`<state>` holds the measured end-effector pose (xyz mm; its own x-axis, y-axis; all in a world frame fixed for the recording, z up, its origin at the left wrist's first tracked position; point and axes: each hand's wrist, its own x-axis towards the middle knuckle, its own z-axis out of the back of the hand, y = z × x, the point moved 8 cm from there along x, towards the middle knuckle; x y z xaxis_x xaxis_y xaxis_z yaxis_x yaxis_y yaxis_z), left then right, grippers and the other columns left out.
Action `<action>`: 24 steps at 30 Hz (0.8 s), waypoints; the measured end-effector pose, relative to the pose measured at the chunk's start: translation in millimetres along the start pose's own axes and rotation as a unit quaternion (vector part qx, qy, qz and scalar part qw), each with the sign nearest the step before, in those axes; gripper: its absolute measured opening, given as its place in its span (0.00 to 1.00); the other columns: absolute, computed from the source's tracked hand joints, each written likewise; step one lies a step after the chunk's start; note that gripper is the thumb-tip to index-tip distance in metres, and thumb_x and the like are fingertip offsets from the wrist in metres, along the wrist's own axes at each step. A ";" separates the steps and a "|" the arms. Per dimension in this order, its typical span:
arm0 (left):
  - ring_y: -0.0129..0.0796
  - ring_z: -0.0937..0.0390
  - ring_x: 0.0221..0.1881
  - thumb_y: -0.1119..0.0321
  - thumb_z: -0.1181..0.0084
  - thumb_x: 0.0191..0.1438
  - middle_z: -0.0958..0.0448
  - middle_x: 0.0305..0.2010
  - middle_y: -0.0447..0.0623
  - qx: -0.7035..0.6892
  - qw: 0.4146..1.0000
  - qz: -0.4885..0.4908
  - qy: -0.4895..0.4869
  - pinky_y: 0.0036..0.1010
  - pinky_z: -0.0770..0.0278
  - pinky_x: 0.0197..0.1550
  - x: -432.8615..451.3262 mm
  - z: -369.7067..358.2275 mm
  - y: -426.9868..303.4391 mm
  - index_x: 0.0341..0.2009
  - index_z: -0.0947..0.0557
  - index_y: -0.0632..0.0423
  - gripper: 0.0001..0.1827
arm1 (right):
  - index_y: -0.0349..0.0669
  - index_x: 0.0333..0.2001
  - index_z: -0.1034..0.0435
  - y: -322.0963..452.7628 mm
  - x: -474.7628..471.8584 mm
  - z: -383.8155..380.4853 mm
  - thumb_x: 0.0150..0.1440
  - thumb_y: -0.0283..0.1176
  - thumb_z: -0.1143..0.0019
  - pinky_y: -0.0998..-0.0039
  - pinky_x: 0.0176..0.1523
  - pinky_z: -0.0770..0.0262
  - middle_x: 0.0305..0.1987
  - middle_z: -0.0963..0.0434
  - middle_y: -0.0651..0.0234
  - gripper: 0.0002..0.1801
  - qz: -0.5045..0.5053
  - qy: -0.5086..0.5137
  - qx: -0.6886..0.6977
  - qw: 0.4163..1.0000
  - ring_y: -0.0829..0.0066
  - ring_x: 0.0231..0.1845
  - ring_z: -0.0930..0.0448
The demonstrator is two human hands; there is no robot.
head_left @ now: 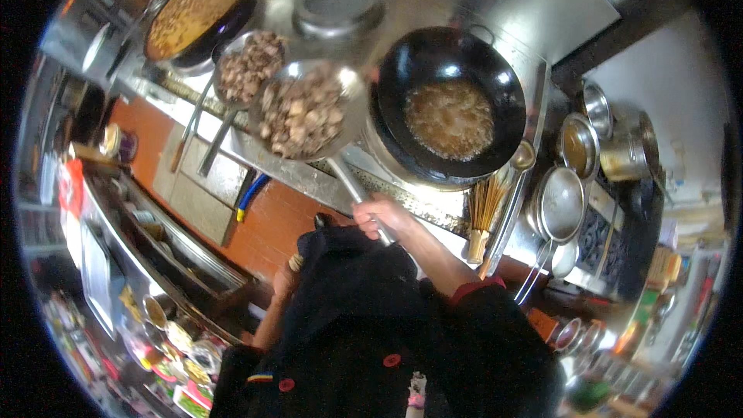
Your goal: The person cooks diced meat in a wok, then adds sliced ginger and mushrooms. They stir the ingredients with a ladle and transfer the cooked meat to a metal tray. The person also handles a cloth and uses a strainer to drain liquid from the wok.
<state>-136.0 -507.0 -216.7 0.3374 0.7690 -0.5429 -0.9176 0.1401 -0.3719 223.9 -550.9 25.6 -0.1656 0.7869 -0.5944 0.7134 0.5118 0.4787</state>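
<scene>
My right hand (383,215) grips the metal handle (350,183) of a large round skimmer or shallow pan (355,119). It is heaped with brown and pale chopped pieces (302,116), perhaps meat or mushroom, somewhat blurred. Just right of it, a black wok (400,64) holds bubbling brown liquid (450,119). On the left, a second, smaller strainer or pan (218,84) carries similar pieces (252,67). Low beside my dark clothing is my left hand (283,284); a small beige thing (296,262) shows at its fingers, and whether it grips this is unclear.
A large wok (232,40) of yellowish liquid stands at the upper left, near a round metal burner cover or lid (336,3). Right of the black wok are a bamboo brush (484,209), a ladle (523,155) and a wire strainer (562,203). An ingredient counter (145,255) runs along the left.
</scene>
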 end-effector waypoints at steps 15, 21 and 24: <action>0.61 0.20 0.46 0.49 0.43 0.56 0.18 0.43 0.63 -0.042 0.983 -0.128 0.125 0.47 0.24 0.43 -25.9 -44.0 14.0 0.46 0.20 0.55 0.23 | 0.37 0.53 0.31 -74.4 24.7 22.2 0.63 0.49 0.49 0.58 0.52 0.23 0.42 0.17 0.52 0.27 0.147 -0.223 -0.502 0.823 0.53 0.43 0.17; 0.60 0.20 0.47 0.48 0.44 0.56 0.18 0.44 0.63 0.055 0.967 -0.145 0.205 0.47 0.24 0.44 -15.5 -77.5 -1.9 0.47 0.20 0.55 0.24 | 0.33 0.50 0.31 -77.1 -308.5 226.0 0.54 0.34 0.38 0.59 0.49 0.22 0.43 0.21 0.52 0.23 0.031 -0.745 -0.374 0.552 0.59 0.41 0.19; 0.60 0.20 0.47 0.47 0.45 0.57 0.18 0.44 0.63 0.112 0.959 -0.137 0.220 0.47 0.23 0.45 -19.3 -82.5 -12.3 0.47 0.20 0.55 0.24 | 0.30 0.48 0.30 -118.1 -407.4 332.5 0.54 0.41 0.38 0.56 0.49 0.19 0.50 0.23 0.44 0.26 -0.017 -0.820 -0.496 0.286 0.47 0.46 0.19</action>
<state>-114.0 -575.1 -263.8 0.5824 0.3531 -0.7322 -0.7877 0.4676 -0.4011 433.5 -1046.6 -3.5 0.9608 -0.0277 0.2757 0.0520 0.9953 -0.0812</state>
